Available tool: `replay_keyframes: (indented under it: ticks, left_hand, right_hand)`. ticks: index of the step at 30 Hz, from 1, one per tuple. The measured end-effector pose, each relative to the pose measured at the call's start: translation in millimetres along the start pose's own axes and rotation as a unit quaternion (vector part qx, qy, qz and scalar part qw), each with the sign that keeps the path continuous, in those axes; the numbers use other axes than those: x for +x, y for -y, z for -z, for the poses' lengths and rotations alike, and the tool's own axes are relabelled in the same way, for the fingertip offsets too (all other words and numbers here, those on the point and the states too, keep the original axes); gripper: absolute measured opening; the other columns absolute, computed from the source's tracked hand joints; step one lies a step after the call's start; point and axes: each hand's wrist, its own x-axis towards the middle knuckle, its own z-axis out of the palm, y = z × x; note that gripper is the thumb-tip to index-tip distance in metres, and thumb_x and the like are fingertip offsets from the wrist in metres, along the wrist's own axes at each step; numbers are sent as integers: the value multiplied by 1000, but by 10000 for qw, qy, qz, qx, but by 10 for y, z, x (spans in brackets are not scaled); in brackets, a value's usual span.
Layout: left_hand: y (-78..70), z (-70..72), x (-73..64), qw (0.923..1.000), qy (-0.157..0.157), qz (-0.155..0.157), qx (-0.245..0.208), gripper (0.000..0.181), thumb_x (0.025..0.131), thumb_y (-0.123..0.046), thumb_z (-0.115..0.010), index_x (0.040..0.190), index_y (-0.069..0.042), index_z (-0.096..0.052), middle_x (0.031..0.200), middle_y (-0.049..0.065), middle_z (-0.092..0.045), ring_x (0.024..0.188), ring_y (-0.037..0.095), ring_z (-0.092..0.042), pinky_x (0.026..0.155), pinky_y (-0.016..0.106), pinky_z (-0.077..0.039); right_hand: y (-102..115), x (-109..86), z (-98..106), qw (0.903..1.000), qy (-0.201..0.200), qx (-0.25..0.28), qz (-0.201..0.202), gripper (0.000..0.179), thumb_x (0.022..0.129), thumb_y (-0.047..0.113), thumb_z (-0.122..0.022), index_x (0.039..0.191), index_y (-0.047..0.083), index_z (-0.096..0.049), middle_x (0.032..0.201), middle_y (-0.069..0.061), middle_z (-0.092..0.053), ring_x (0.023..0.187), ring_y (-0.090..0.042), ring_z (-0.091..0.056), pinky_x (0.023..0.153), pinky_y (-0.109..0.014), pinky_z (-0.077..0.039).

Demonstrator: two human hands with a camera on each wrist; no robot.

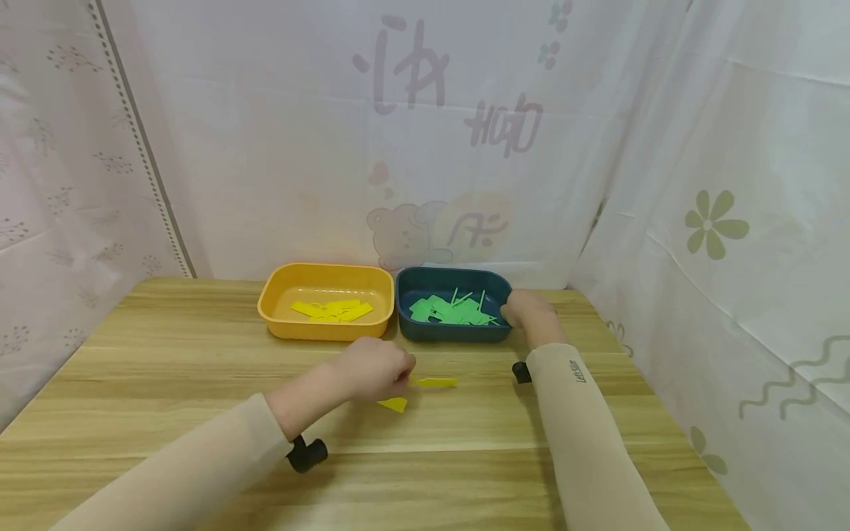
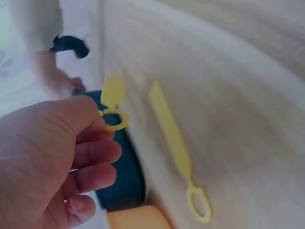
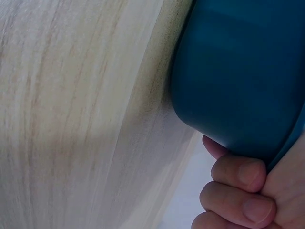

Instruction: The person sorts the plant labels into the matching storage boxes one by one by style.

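Observation:
My left hand (image 1: 377, 367) is over the table in front of the two bins. Its thumb and finger pinch the ring end of a yellow plastic tag (image 2: 113, 90), whose flat blade points away from the fingertips. Below it, a second yellow ringed tag (image 2: 171, 131) lies on the tabletop; in the head view the hand partly hides it. At the back right, my right hand (image 1: 531, 313) grips the right end of a dark teal bin (image 1: 454, 334), with fingers curled against its side in the right wrist view. Green plastic pieces (image 1: 451, 310) lie inside that bin.
Left of the teal bin, nearly touching it, stands a yellow-orange bin (image 1: 325, 330) with yellow pieces (image 1: 332, 310) in it. Both stand near the back edge of the wood-grain table (image 1: 166, 383). Printed white curtains (image 1: 265, 147) hang behind and at both sides.

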Motion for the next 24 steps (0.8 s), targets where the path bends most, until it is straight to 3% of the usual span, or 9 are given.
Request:
replay_keyframes:
  ticks: [9, 18, 24]
  left_hand:
    - [161, 336, -60, 9974, -563, 309, -316, 15, 101, -21, -74, 87, -21, -70, 75, -9, -61, 66, 10, -53, 59, 25, -43]
    - [389, 695, -203, 9878, -1329, 628, -521, 15, 100, -20, -74, 87, -19, -68, 74, -6, -60, 66, 12, -53, 61, 28, -42]
    - [640, 846, -316, 9781, -1520, 1178, -790, 9, 103, -20, -69, 95, -17, -71, 81, -2, -65, 67, 16, -55, 61, 31, -44]
  right_hand:
    - [15, -47, 22, 10000, 13, 9, 45, 48, 112, 24, -44, 142, -9, -63, 152, -31, -60, 131, -43, -62, 114, -64, -50]
    - [29, -68, 26, 10000, 45, -1, 20, 47, 113, 24, -45, 141, -9, -64, 152, -30, -60, 129, -42, -62, 115, -64, -50]
    - [34, -82, 39, 10000, 43, 17, 17, 47, 112, 24, -46, 140, -9, -65, 151, -30, -61, 127, -41, -63, 114, -62, -51]
